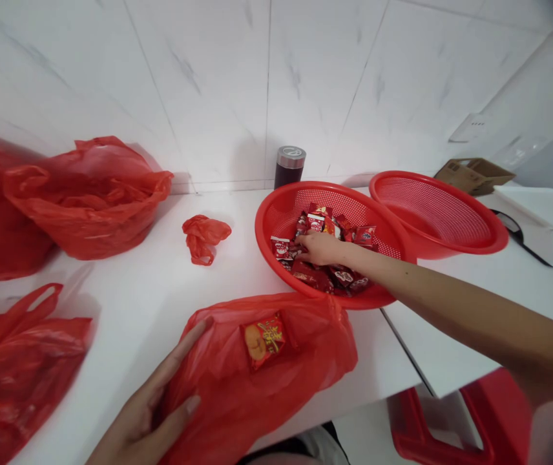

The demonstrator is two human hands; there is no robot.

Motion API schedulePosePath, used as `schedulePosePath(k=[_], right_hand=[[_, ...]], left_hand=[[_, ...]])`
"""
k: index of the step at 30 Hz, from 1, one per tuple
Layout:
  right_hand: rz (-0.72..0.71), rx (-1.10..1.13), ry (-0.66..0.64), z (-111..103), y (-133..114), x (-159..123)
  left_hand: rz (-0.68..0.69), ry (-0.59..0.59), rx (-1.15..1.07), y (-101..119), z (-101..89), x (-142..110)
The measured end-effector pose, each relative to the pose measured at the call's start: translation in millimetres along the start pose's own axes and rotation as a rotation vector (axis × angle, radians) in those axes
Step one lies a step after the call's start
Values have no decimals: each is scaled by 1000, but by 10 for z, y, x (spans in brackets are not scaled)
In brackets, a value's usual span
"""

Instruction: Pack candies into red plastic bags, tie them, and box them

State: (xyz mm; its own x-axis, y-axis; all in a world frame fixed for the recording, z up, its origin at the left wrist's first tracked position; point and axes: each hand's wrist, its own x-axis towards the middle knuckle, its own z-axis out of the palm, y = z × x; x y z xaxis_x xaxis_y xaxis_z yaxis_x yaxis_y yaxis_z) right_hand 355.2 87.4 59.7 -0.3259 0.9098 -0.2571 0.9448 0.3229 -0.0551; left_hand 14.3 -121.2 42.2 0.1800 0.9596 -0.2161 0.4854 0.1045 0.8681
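A red plastic bag (305, 349) lies spread on the table in front of me, with a red snack packet (264, 340) on it or inside it; I cannot tell which. My left hand (155, 400) rests at the bag's left side, its fingers stretched and thumb apart, touching the plastic. Reaching into a red perforated basket (276, 200), my right hand (320, 248) touches small wrapped snacks (344, 276), mostly red and dark red. Its visible fingers are bent slightly apart among the packets, and no packet is plainly gripped; some fingertips are hidden.
A second red basket (490, 242) stands at the right, near a white scale (538, 210) and a cardboard box (480, 174). A dark flask (289, 166) is by the wall. Red bags (106, 223) stand at left, with a crumpled bag (203, 236) mid-table. A red stool (504, 413) is below.
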Motion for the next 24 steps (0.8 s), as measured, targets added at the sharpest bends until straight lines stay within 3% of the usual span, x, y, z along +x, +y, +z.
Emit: schedulePosePath(k=[5, 9, 14, 19, 24], right_hand=[[57, 39, 58, -64, -5, 22], [102, 112, 246, -393, -62, -206], [-134, 272, 353, -690, -283, -551], [-2, 79, 234, -464, -345, -222], [-19, 72, 120, -176, -249, 245]], left_hand=[[11, 2, -24, 4, 8, -36], [-23, 31, -70, 43, 22, -57], [-37, 53, -112, 187, 73, -11], [-16, 55, -121, 262, 125, -1], [-41, 71, -109, 234, 130, -62]])
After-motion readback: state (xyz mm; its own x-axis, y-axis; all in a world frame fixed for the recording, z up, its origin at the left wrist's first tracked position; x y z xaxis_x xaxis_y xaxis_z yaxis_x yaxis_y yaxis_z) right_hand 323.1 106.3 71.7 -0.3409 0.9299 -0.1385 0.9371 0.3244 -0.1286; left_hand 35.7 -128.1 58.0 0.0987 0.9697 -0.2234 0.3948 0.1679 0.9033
